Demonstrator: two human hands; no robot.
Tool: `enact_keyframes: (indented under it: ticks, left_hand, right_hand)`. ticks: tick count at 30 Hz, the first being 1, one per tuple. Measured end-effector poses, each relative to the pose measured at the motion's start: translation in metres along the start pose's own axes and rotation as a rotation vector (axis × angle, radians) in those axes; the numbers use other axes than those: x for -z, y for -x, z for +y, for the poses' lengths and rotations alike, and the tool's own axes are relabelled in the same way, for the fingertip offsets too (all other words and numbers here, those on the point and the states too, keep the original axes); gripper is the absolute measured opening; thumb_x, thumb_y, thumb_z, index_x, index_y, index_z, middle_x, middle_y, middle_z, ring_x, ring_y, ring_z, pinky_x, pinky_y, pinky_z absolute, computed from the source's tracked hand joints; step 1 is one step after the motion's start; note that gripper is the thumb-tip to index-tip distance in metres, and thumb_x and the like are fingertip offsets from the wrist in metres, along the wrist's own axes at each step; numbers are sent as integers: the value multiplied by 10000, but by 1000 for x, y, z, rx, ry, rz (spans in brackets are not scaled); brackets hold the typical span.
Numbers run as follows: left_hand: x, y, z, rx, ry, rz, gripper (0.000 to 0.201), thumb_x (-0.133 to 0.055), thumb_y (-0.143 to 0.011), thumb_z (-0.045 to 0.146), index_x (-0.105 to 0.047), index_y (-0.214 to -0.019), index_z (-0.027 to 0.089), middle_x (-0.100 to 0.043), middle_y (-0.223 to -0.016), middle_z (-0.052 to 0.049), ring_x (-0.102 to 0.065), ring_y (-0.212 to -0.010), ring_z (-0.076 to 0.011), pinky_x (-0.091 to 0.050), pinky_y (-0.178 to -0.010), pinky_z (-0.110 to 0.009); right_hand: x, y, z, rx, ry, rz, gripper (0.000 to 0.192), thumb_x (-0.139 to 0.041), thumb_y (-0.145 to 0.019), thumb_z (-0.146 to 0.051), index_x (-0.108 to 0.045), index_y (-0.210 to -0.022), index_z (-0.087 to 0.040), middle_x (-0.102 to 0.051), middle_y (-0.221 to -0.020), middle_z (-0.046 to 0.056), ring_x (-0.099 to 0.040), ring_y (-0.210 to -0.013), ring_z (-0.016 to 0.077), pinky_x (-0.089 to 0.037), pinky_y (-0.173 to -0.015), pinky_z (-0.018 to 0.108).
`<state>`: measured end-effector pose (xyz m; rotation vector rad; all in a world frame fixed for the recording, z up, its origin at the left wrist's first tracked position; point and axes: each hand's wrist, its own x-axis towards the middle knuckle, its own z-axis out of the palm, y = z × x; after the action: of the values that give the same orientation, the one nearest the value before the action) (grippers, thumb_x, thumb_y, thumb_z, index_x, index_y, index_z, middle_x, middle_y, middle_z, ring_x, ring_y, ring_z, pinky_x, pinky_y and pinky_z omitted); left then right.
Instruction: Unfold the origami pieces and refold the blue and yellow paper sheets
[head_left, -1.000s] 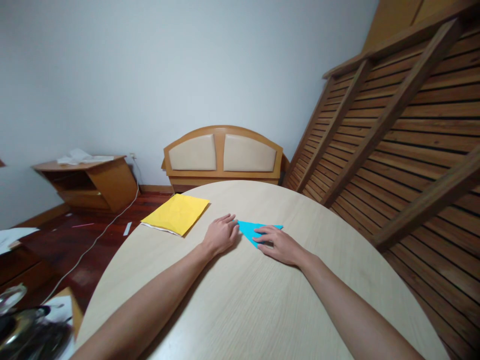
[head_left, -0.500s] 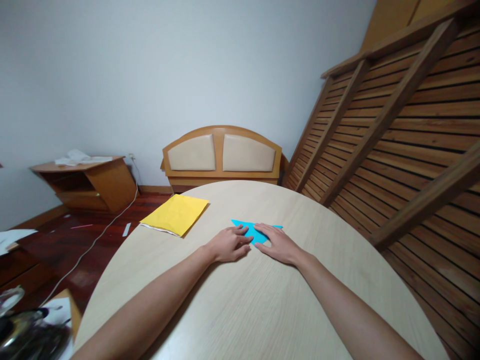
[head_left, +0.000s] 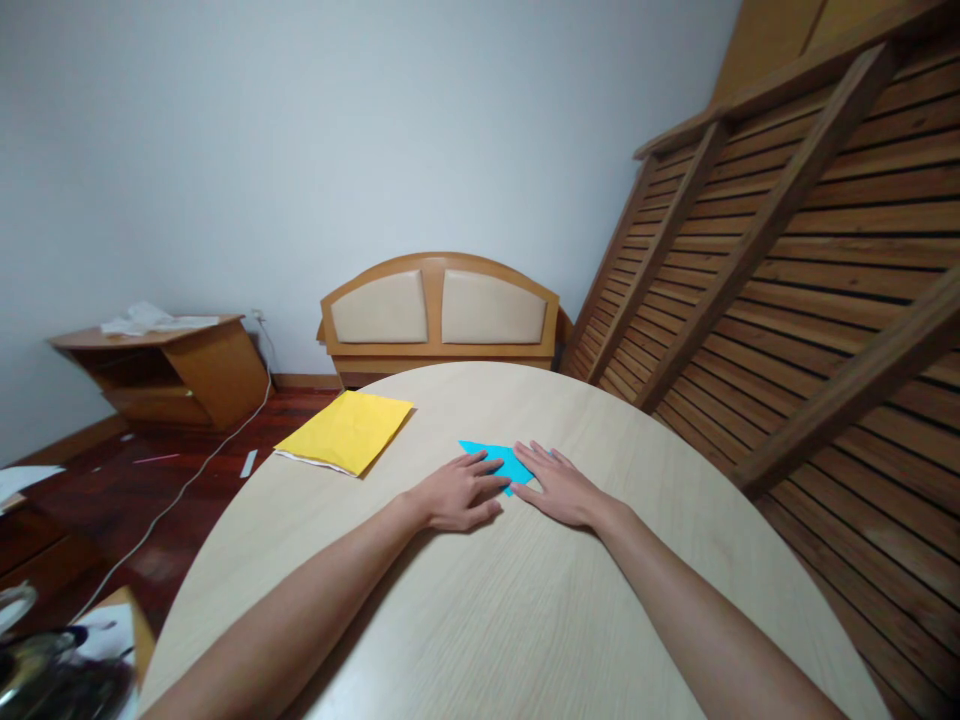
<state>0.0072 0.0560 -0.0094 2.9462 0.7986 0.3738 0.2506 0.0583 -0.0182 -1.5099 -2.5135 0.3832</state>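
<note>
A folded blue paper [head_left: 504,461] lies flat on the round light-wood table [head_left: 525,610], near its middle. My left hand [head_left: 459,494] rests palm down on the paper's left part, fingers spread and pointing right. My right hand [head_left: 559,487] lies flat over the paper's right part, fingers apart and pointing up-left. Both hands press on the sheet and hide much of it; only the strip between them and its upper left tip show.
A yellow envelope stack [head_left: 346,432] sits at the table's far left edge. Beyond the table stand an upholstered wooden headboard [head_left: 439,315], a low wooden cabinet [head_left: 169,368] and a slatted wooden frame [head_left: 787,260] leaning on the right. A white cable [head_left: 180,495] runs across the floor.
My left hand slid right onto the blue paper. My right hand shifted up and over its right part, so less blue shows than a second ago.
</note>
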Motion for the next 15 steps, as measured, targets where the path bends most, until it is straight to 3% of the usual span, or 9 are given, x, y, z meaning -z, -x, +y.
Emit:
enact_keyframes:
  ticks: [7, 12, 15]
  left_hand:
    - [2, 0, 3, 47, 1, -46, 496, -414, -980, 487, -527, -1382, 219, -425, -1513, -124, -342, -1424, -335, -276, -1168, -498]
    - [2, 1, 3, 55, 11, -48, 498, -423, -974, 497, -523, -1382, 229, -411, -1525, -110, -334, -1428, -335, -276, -1168, -501]
    - [1, 1, 2, 49, 11, -39, 498, -428, -973, 493, -524, -1382, 226, -412, -1524, -109, -339, -1426, -334, -277, -1168, -504]
  right_hand:
    - [-4, -2, 40, -290, 89, 78, 638, -286, -988, -519, -270, -1547, -212, -193, -1623, 31, -123, -1502, 275, -145, -1207, 514]
    - [-7, -3, 61, -490, 96, 290, 576, -347, -984, -418, -375, -1494, -151, -326, -1580, 98, -235, -1472, 316, -217, -1177, 547]
    - [-4, -5, 62, -439, 79, 464, 517, -406, -953, -322, -457, -1431, -131, -467, -1489, 140, -346, -1420, 316, -266, -1158, 540]
